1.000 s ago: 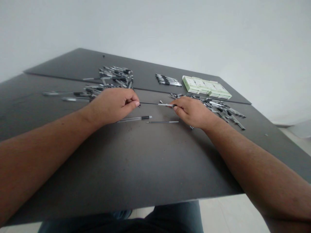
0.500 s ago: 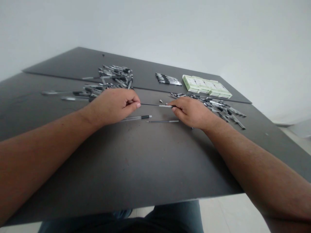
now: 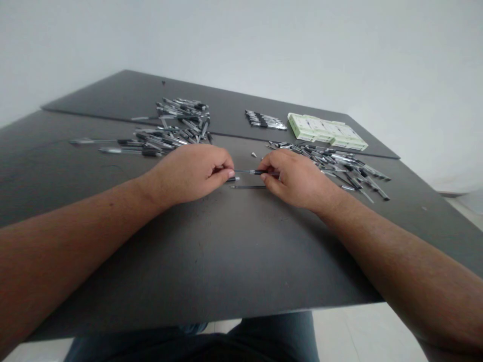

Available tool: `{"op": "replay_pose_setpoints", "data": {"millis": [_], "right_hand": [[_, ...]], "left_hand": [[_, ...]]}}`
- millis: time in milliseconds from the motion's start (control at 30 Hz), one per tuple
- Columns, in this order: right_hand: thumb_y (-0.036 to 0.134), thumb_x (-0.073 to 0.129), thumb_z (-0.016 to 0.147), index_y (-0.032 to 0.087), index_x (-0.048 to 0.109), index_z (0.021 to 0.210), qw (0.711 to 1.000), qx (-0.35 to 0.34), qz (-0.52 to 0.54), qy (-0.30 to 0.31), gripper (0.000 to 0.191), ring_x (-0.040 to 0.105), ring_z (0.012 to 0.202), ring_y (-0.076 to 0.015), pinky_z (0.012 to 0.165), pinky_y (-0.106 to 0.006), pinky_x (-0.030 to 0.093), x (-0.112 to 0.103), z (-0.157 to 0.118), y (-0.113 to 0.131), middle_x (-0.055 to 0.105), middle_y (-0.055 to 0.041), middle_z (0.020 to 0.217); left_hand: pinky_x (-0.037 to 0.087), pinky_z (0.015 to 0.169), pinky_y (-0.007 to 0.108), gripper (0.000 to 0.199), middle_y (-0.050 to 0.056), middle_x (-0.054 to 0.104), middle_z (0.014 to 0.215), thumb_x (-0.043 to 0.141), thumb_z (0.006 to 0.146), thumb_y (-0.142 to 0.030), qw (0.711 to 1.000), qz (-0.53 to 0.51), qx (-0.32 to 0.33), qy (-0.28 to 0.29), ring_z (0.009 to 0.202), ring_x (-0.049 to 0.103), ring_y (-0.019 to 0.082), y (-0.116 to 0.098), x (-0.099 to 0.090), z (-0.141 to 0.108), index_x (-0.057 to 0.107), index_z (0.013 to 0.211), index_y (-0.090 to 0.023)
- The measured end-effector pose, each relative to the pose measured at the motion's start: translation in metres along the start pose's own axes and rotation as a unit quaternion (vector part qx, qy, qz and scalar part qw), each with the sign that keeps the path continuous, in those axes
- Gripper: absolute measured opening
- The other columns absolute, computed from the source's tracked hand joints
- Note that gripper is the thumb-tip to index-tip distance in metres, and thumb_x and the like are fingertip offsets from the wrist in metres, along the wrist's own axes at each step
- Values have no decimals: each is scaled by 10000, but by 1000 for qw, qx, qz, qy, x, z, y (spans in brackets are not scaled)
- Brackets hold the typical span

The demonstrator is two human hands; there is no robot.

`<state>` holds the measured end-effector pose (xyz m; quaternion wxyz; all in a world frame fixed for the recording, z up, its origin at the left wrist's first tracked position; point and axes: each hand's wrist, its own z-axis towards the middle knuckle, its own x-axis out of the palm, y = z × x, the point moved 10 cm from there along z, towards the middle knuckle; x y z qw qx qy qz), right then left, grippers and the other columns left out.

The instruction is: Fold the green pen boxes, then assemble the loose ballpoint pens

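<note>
Left grip [image 3: 188, 173] and right grip [image 3: 294, 178] are both pinching, fingertips pressed together on one slim black-and-clear pen [image 3: 247, 172]. It's held level between them, just above the counter [image 3: 211, 261], and the grips are nearly touching. Can't tell if the pen is whole or in two parts, since the fingers cover the joins. A dark pen end [image 3: 233, 179] pokes out just under the left fingertips; can't tell what it belongs to. A thin pen [image 3: 247, 187] lies right below the held one. Tiny bits [image 3: 253, 154] sit just beyond the grips. Loose pen heap [image 3: 332, 163] beside right grip, two more heaps [image 3: 181, 113] beyond left grip. Neat pen row [image 3: 264, 119] and pale green box [image 3: 326, 131] are further off. No brand or writing readable.
</note>
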<state>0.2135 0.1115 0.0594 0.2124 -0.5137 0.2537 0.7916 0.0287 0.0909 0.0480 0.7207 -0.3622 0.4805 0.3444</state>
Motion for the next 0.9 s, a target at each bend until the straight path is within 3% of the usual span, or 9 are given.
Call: {"op": "replay_pose_setpoints", "data": {"millis": [333,700,900], "right_hand": [[232,726,1050,244,833,1175,1000,-9,29,6,165,781,985,-326,925,-443,596,4,-1,13,881,-107,1099],[227,720,1054,225,820,1162,999,-16,34,-6,147,765,941,-304,895,-424,570,2,-1,16,868,-105,1081],[217,707,1048,197,828,1163,997,-51,49,-12,168,734,877,-266,840,-393,534,0,-3,21,861,-94,1052]], "left_hand": [[620,1027,427,463,112,900,1117,557,1095,-508,998,-47,27,14,1043,857,314,-14,3,-3,856,1320,-235],[573,847,423,276,75,830,927,571,1040,-418,999,-36,15,-16,859,793,290,-11,-4,-5,785,1115,-261],[546,818,412,317,71,805,910,531,1052,-412,999,-30,34,-1,832,771,275,-20,-4,-2,788,1107,-236]]}}
